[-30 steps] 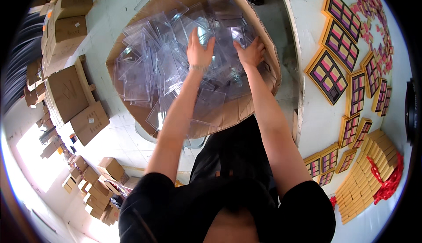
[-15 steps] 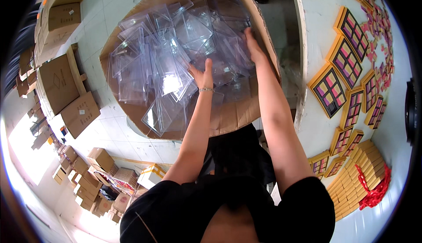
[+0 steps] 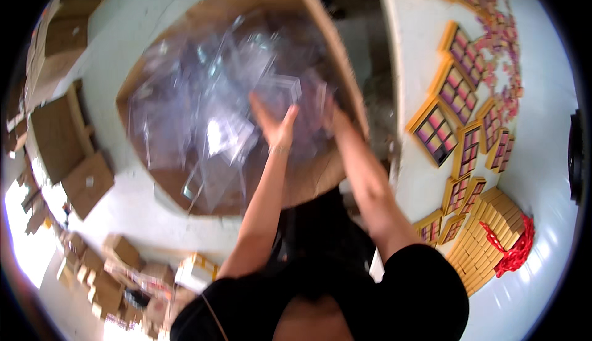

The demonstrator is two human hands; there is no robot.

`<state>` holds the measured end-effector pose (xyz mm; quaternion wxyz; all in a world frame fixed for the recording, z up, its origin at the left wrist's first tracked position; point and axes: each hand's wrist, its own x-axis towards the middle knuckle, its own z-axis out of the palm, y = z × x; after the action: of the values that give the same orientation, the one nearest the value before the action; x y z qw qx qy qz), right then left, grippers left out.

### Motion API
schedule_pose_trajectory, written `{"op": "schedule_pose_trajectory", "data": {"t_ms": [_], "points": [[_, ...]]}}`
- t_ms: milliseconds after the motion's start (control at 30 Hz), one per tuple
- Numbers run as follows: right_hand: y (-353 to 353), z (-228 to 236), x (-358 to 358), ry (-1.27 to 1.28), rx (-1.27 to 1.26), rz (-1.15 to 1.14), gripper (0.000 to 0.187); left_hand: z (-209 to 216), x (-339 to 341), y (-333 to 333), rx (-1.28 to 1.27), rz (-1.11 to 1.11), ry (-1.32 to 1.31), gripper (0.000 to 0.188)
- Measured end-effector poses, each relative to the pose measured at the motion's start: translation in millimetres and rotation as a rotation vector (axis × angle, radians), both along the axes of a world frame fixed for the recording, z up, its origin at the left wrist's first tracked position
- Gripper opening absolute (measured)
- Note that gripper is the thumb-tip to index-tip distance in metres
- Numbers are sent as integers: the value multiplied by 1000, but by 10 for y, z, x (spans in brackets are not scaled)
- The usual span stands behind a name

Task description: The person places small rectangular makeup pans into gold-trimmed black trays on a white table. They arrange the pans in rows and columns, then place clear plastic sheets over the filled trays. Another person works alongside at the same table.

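A big cardboard box in front of me holds a heap of clear plastic cases, flat and square-edged, lying at many angles. My left hand is in the box near its middle, thumb and fingers spread apart, against some of the clear cases. Close to the right wall, my right hand reaches in among the cases. Its fingers are smeared by motion and partly covered by plastic. Several clear cases, one with a raised rim, lie between and just beyond my hands; whether they are gripped is unclear.
On the right, a white table carries yellow-edged palettes with pink and purple squares, scattered small pink pieces, stacked yellow bars and a red net bag. Brown cartons stand along the left.
The view has shifted, and the box appears farther left and lower. My right hand has come nearer to me and closer to my left hand. Cases between them have moved.
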<state>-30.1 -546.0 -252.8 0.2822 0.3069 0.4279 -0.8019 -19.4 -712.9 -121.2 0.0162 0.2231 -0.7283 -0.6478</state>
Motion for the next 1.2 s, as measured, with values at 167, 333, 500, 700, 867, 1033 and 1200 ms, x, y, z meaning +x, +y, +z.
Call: {"op": "schedule_pose_trajectory", "data": {"t_ms": [167,333,500,700,867,1033,1200], "points": [[124,745,39,23,124,151,72,433,123,-138,-121,-331,18,130],[-44,1908,173,101,-297,128,77,1043,279,-86,140,-175,187,131],[-138,2630,391,490,-311,-69,72,1737,119,-71,-151,-493,364,129],[213,3411,445,424,-558,-262,75,2882,126,331,-28,-616,550,130],[1303,4470,1187,575,-749,-829,76,3216,290,1666,117,-1063,738,131],[2870,4437,2511,650,-86,-1088,71,3402,862,3694,648,-1424,598,127],[3967,4366,2848,701,441,-1182,80,2946,1090,5205,715,-1666,518,118]]}}
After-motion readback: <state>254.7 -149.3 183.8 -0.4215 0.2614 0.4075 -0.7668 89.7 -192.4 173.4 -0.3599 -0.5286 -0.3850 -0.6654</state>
